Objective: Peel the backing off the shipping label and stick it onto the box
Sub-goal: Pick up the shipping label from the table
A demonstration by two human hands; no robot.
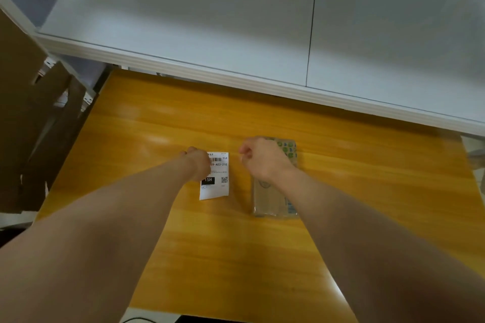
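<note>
A white shipping label (217, 181) with a barcode, a QR code and a black "15H" block lies on the yellow wooden table (367, 178). My left hand (197, 164) is curled over the label's upper left corner and hides that corner. To the right lies the box (271, 200), a small flat brown package with a green printed pattern at its far end. My right hand (262, 160) hovers over the far half of the box with its fingers curled in. I see nothing in it. A narrow strip of table separates label and box.
A white shelf or cabinet top (236, 34) overhangs the far edge of the table. Brown cardboard sheets (31, 113) lean at the left beside the table. The table's near edge (210, 315) runs just in front of my body.
</note>
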